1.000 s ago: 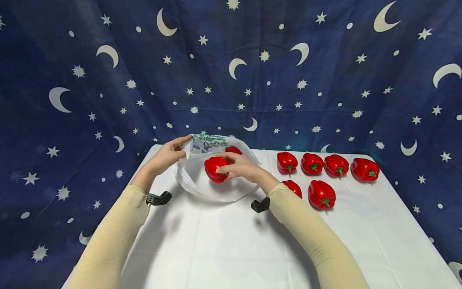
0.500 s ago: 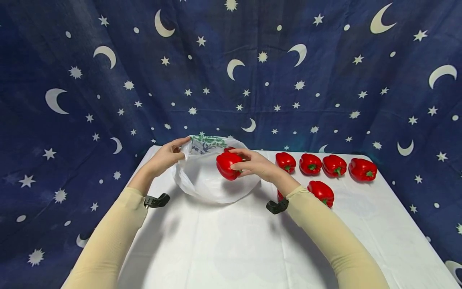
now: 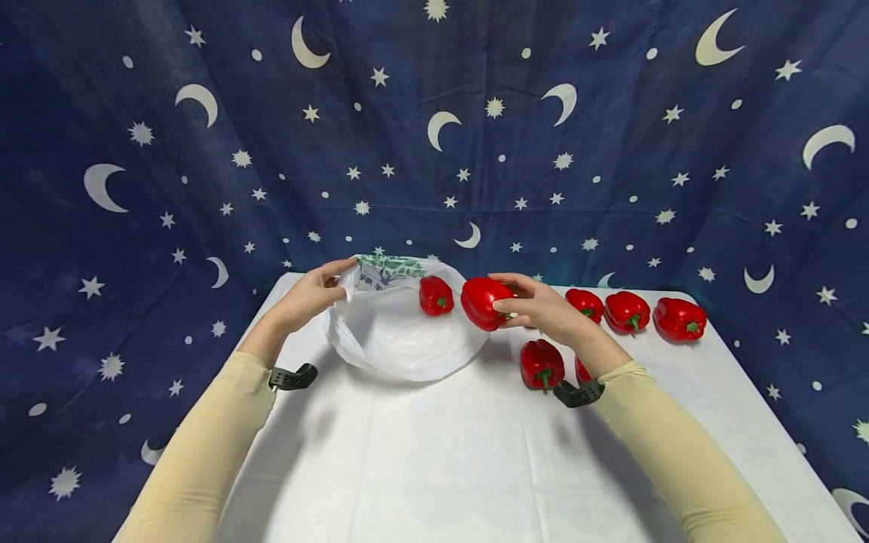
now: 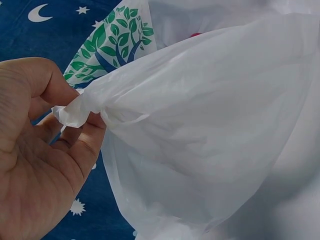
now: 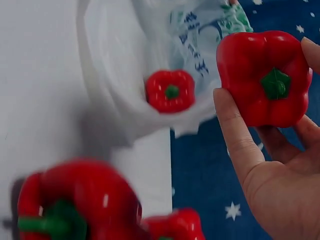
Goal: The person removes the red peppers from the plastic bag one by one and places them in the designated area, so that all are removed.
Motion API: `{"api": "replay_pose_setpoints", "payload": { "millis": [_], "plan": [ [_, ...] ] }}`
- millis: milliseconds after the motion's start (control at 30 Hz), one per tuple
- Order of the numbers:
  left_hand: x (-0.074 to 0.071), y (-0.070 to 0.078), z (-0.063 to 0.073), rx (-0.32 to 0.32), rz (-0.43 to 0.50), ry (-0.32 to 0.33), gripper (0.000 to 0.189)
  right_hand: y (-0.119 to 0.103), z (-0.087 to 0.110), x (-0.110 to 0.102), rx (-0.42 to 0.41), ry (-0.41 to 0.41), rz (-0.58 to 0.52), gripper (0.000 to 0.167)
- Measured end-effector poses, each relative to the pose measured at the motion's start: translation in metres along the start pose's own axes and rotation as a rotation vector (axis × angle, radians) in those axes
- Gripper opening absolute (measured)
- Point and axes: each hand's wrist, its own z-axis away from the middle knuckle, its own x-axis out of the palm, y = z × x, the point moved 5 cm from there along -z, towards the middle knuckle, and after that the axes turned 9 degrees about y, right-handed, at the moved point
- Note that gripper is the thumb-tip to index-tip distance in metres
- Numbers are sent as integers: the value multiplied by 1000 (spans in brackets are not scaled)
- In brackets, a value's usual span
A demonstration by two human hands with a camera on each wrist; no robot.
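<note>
My left hand (image 3: 311,298) pinches the gathered left rim of a white plastic bag (image 3: 414,354), which has a green tree print. The left wrist view shows the bag's twisted corner between thumb and fingers (image 4: 70,145). Inside the open bag lies one red bell pepper (image 3: 436,296), its green stem toward me. My right hand (image 3: 543,309) grips another red bell pepper (image 3: 484,304) just past the bag's right rim, above the table. In the right wrist view that held pepper (image 5: 266,80) shows its green stem, with fingertips around its sides.
Several more red bell peppers stand to the right on the white table (image 3: 434,467), including a front one (image 3: 541,365) beneath my right wrist and a far right one (image 3: 679,320). A dark blue curtain (image 3: 611,128) with moons and stars hangs behind the table's back edge.
My right hand has carried its pepper from over the bag's opening rightward past the rim. The pepper inside the bag now shows fully. My left hand has kept its grip on the bag.
</note>
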Motion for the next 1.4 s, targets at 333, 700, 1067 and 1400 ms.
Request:
{"api": "replay_pose_setpoints", "payload": {
  "millis": [333,700,1067,1400],
  "plan": [
    [-1,1,1,-18,-6,0,72,11,20,-48,17,72,-17,76],
    [-2,-1,1,-19,-23,3,71,16,54,-100,40,162,5,75],
    [-1,-3,-1,-19,-20,-1,72,30,82,-147,56,235,-10,64],
    [1,-2,-1,-28,-13,-2,73,44,103,-180,26,265,-72,59]
  ]
}}
